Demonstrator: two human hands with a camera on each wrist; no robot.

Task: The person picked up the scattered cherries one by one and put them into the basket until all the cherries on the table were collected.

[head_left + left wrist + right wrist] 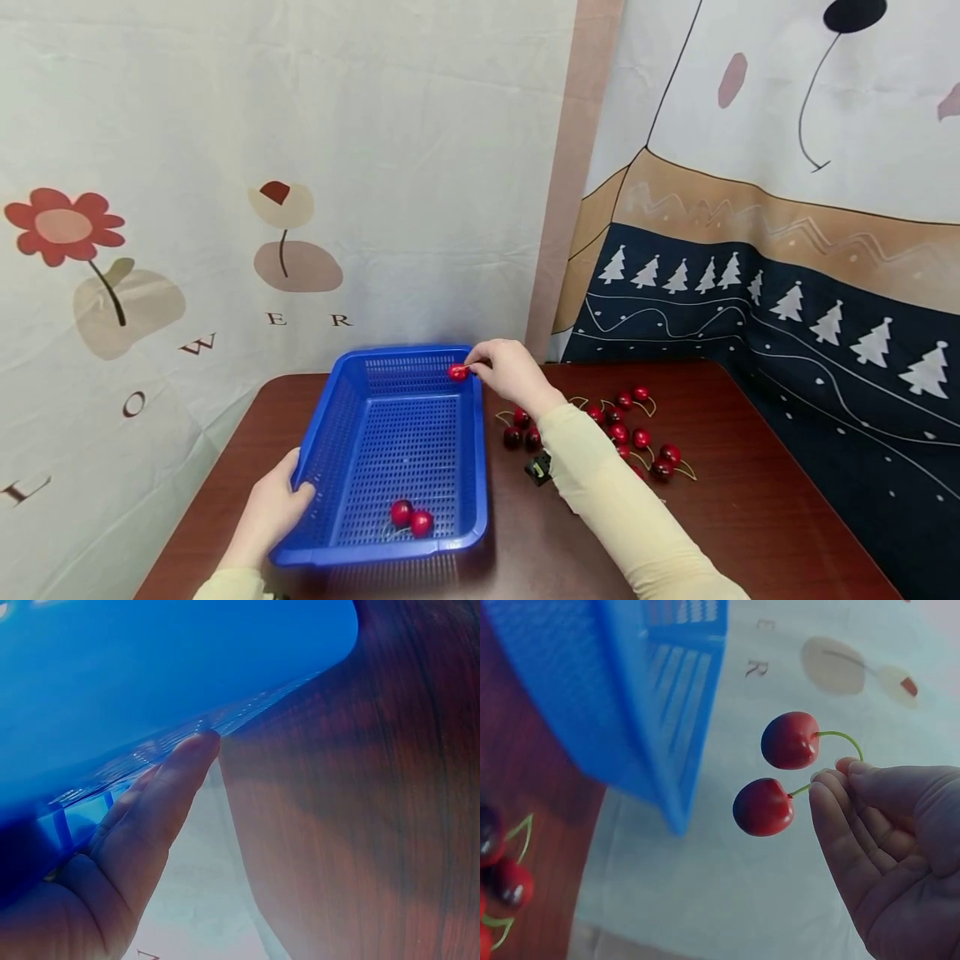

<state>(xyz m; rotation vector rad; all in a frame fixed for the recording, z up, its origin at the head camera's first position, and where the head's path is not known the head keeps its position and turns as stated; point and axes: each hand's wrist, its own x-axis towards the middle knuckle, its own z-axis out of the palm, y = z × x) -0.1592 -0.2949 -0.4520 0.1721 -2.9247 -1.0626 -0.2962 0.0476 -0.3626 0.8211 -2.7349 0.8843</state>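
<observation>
The right hand (510, 372) is pinching a pair of cherries (776, 774) by their stems, fingertips (838, 774) pressed together, and holding them over the far right corner of the blue basket (330, 417). The left hand (272, 510) is steadying the basket at its near left corner, fingers curled over the rim. The basket is sitting near the front edge of the table (750, 517), left of the middle. Two cherries in the basket (411, 517) are lying at its near end. A loose pile of cherries (622, 429) is lying on the table just right of the basket, still well over a dozen by the look of it. So the moving looks barely started: one pair in, one pair in the air, most of the pile left.
</observation>
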